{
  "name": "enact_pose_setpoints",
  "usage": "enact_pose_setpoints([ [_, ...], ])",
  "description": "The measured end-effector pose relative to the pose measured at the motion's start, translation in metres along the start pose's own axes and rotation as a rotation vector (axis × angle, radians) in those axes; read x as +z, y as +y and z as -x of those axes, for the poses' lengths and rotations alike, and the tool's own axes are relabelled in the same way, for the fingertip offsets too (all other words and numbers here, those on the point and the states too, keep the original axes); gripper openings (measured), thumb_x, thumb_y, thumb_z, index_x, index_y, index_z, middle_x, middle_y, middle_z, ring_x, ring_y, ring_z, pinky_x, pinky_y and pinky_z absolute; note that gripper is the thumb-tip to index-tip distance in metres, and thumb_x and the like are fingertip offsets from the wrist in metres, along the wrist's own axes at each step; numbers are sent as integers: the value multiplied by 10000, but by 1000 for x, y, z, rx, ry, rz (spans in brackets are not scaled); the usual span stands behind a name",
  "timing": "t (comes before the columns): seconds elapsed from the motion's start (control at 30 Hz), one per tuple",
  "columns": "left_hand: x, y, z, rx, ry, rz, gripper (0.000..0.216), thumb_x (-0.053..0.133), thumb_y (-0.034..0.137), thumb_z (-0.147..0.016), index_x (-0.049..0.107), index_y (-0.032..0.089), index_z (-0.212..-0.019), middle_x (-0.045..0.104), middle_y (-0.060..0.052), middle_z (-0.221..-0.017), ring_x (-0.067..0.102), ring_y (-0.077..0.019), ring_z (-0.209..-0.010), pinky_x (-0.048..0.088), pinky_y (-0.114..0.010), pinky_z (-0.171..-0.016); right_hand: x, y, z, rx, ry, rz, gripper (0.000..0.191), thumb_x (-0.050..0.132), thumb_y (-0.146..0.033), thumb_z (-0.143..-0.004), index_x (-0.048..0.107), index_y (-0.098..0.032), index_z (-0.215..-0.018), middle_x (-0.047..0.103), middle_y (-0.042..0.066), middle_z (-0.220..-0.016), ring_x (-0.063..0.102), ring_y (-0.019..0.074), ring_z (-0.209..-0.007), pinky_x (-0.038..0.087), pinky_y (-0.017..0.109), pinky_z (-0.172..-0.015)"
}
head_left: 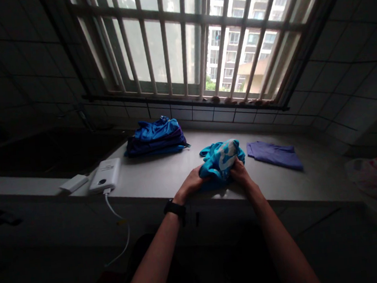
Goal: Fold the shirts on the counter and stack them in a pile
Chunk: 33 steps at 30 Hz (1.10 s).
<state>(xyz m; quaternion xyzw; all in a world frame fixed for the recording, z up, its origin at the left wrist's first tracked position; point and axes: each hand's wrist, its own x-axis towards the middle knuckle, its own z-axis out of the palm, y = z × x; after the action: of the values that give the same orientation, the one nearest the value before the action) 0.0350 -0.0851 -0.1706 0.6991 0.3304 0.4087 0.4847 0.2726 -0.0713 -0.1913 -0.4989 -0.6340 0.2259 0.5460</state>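
Observation:
A bunched turquoise garment with a pale print is held just above the front part of the counter. My left hand grips its left side, the fingers partly hidden by the cloth. On its right side my right hand is closed on the fabric. To the right lies a folded purple cloth, flat on the counter. Farther left and back sits a pile of blue and dark clothes. What exact kind of garment I hold cannot be made out.
A white power bank with a cable hanging over the edge stands on the white counter, beside a small white box. The dark sink is at left, a plastic bag at right. Behind is a barred window.

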Motion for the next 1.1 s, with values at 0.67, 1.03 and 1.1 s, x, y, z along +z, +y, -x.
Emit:
enact_pose_setpoints([
  [0.67,-3,-11,-4,22,310,146,691,848,469,-667,642,179,-1260,677,-132,-1354,625,-316,-1247,458,-467,-1117,-5,1,-3,-130,-60,321,250,602,-259,-686,645,-214,-929,671,75,-928,625,250,-846,524,392,-809],
  [1.03,-5,-15,-7,-146,546,135,394,693,443,-834,707,218,-1157,723,-92,-1277,625,-305,-1267,473,-480,-1094,-13,-6,-5,-149,559,254,164,512,-366,-828,451,-255,-934,579,83,-1002,561,246,-933,480,417,-871],
  [1.1,-6,-15,-8,-173,624,180,423,694,430,-829,694,209,-1190,730,-95,-1253,634,-305,-1248,493,-477,-1069,-12,-5,-6,-128,601,192,241,529,-386,-832,431,-261,-1014,599,87,-1056,581,238,-946,481,404,-868],
])
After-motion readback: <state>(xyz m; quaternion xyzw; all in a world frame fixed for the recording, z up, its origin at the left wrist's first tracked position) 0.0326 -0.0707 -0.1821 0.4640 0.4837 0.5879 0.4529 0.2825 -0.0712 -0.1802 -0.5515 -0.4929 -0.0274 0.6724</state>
